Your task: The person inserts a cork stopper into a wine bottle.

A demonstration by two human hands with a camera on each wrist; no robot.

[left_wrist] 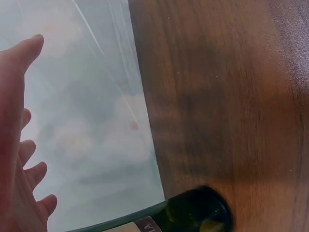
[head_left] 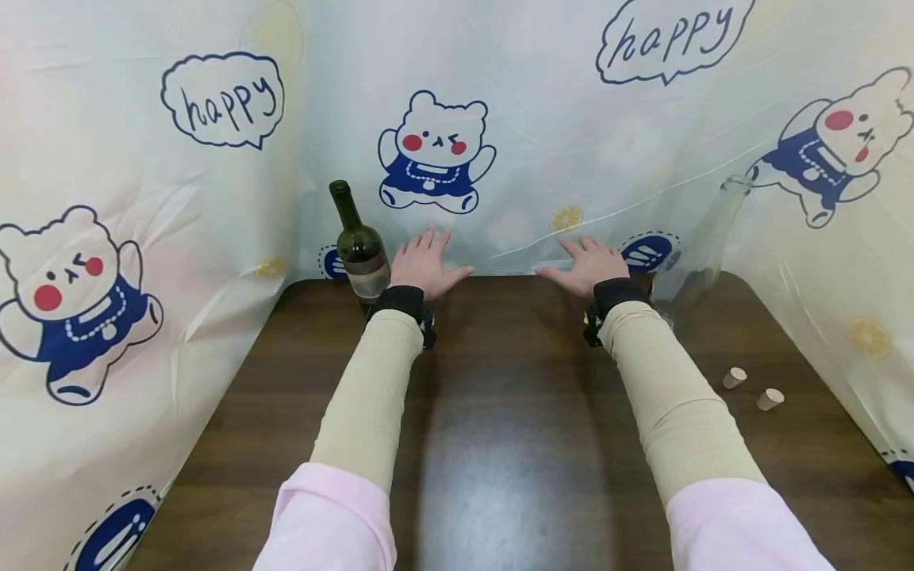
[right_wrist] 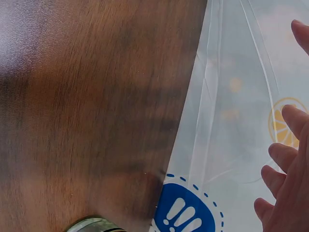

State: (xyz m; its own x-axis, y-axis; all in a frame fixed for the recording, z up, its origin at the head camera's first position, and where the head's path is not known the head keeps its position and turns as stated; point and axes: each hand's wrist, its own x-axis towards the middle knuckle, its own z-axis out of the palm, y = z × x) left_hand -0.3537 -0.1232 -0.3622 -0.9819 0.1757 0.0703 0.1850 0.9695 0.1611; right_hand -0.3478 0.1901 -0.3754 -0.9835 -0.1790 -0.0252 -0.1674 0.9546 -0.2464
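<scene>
My left hand (head_left: 427, 266) is stretched out over the far edge of the table, fingers straight and thumb spread. A green glass wine bottle (head_left: 362, 250) with a pale label stands just left of it, partly hidden by the wrist. In the left wrist view the bottle (left_wrist: 195, 210) shows along the bottom. My right hand (head_left: 589, 266) reaches out the same way, thumb pointing inward, holding nothing. To its right stands a tall clear glass bottle (head_left: 703, 246), its lower part behind the forearm. A rounded greenish rim (right_wrist: 94, 225) peeks in at the bottom of the right wrist view.
Two small light corks (head_left: 734, 377) lie on the right side of the brown wooden table (head_left: 500, 444). A pale curtain (head_left: 528, 143) printed with bears and "happy" encloses the back and both sides, close behind the bottles.
</scene>
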